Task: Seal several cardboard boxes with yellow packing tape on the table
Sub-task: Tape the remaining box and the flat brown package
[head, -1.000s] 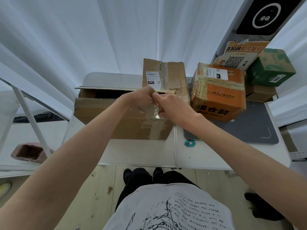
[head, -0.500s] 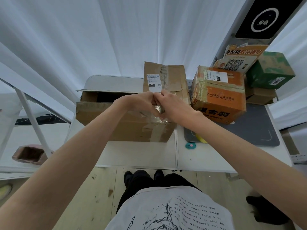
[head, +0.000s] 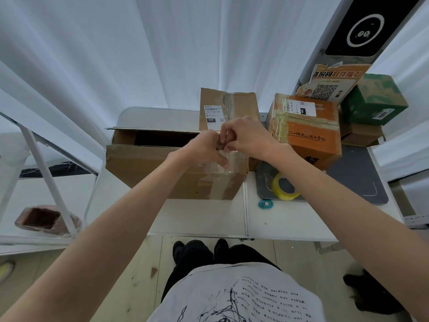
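Brightly, evenly lit through white curtains (head: 162,54) beyond the hands; soft shadows, sharp focus, wide-angle bending toward edges.

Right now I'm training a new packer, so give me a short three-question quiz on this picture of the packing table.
1. True or false: the yellow tape roll is in one of the hands.
2. Which box has its top open? A) the big brown box B) the orange box C) the green box
3. What small thing lies on the white table just in front of the grey mat?

Key:
1. False; it lies on the mat, while the left hand and right hand pinch a clear piece of old tape at the brown box's edge.
2. A.
3. A teal cutter.
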A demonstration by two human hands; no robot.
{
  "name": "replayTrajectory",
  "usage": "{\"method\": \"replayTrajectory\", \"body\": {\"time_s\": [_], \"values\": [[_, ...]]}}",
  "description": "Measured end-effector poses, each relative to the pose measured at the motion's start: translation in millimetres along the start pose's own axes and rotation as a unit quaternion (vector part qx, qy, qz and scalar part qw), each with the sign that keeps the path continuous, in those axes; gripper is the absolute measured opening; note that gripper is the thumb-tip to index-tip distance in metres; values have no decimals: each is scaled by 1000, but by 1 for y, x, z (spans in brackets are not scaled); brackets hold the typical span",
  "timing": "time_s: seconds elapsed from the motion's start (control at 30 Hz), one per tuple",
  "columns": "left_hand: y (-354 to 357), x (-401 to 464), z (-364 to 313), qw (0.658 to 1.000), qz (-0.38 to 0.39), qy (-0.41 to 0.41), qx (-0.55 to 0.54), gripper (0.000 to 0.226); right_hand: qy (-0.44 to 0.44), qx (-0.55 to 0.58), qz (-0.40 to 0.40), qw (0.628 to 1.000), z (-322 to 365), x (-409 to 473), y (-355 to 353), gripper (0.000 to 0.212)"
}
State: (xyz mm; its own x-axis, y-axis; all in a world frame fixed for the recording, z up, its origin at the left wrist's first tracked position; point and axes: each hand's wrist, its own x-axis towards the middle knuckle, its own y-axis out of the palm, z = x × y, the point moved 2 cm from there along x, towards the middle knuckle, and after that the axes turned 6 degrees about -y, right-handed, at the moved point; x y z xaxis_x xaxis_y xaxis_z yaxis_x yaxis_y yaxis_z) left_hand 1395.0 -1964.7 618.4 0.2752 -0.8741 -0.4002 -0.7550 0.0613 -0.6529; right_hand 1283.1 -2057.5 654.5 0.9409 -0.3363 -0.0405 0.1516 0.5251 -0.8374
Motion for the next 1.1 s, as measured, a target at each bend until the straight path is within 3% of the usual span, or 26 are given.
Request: {"method": "replayTrajectory", "body": {"time_s": [0.23,0.47,0.63,0.87,1.0,1.1], "values": [[0,-2,0,1000,-6,7,-15,25,35,108,-77,991,-10,-11,10,33],[-4,0,3,999,-16,22,-37,21,72,211,-202,954,-12,-33,29,43],[-12,-4,3,998,28,17,-53,17,67,189,-265,943,-13,-37,33,31],[-18,-4,3,995,67,3,-80,17,22,153,-208,966,-17,-42,34,5],[-19,-4,1,997,43,24,-65,13,26,138,-130,982,-20,-43,33,15],[-16,-6,0,998,-8,54,-24,7,43,130,-109,985,-25,-37,32,10]]}}
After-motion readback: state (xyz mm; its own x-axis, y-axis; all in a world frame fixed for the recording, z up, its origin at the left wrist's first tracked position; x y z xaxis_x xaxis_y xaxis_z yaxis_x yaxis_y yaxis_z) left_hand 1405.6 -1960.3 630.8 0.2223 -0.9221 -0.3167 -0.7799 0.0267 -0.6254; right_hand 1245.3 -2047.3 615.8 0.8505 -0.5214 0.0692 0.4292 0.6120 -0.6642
